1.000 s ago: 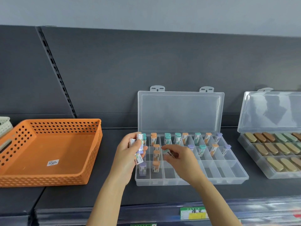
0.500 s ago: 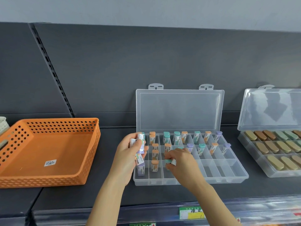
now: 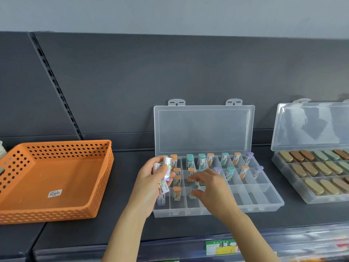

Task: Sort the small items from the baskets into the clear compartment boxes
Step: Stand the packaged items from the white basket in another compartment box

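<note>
Writing on the barcode sticker point(image 3: 54, 193) in the orange basket point(image 3: 56, 210) and on the shelf tag point(image 3: 221, 246) was too blurred to read. Left hand point(image 3: 151, 178) clutched a bundle of capped tubes point(image 3: 167, 165) over the far-left corner of the clear compartment box point(image 3: 264, 207). Right hand point(image 3: 215, 191) pinched a teal-capped tube point(image 3: 193, 188) at its fingertips, low over a near compartment. Sorted tubes point(image 3: 224, 159) stood in the far rows; oval pieces point(image 3: 313, 186) filled the right-hand box point(image 3: 311, 127).

Dark shelving point(image 3: 113, 233) — pale grey wall point(image 3: 170, 14)

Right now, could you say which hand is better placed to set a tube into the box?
Right. The right hand is over the clear box, pinching a teal-capped tube; the left hand grips spare tubes.
</note>
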